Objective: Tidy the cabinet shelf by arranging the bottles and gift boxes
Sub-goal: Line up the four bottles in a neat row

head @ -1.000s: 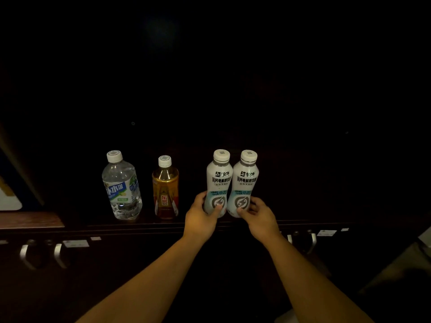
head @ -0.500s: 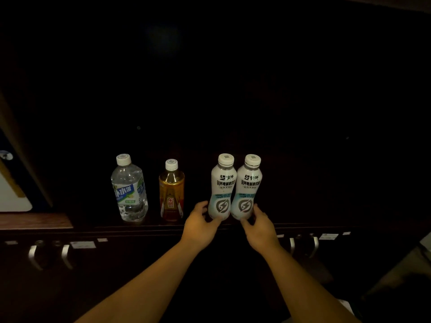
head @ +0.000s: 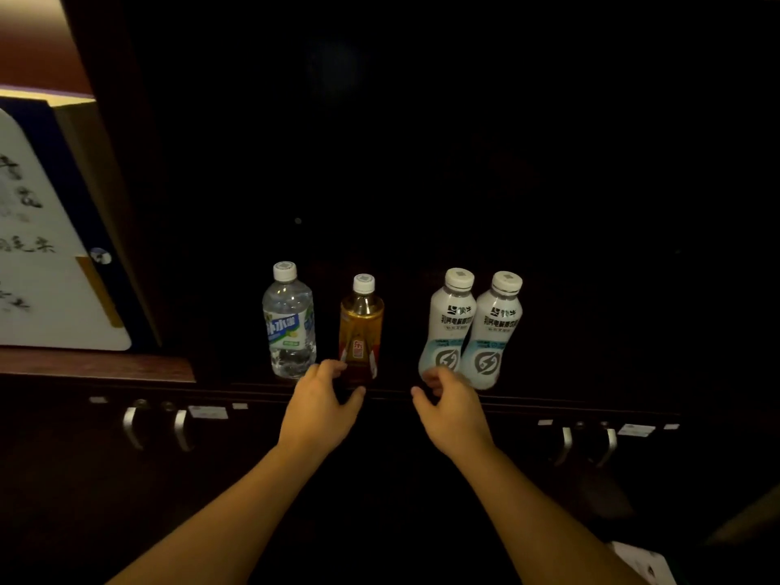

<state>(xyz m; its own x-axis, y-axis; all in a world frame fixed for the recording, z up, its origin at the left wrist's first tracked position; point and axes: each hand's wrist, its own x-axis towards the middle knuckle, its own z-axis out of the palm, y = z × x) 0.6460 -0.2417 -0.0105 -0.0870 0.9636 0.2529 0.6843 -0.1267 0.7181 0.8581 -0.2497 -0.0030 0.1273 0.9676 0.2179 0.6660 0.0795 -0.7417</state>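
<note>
Four bottles stand in a row on the dark cabinet shelf point(head: 548, 405): a clear water bottle point(head: 289, 327), an amber tea bottle point(head: 361, 327), and two white drink bottles point(head: 447, 327) point(head: 491, 331) touching each other. My left hand point(head: 320, 409) is at the tea bottle's base, fingers on its left and thumb in front, spread and not closed round it. Just below the left white bottle's base hovers my right hand point(head: 453, 409), fingers loosely curled and holding nothing.
A white and blue gift box point(head: 50, 255) stands in the neighbouring compartment at far left, behind a wooden divider. Metal door handles point(head: 156, 428) point(head: 586, 445) sit below the shelf edge. The shelf's back and right side are dark.
Both hands have let go of the two white bottles. My left hand moved left to the tea bottle's base; my right hand drew back slightly. The view shifted left, showing the gift box.
</note>
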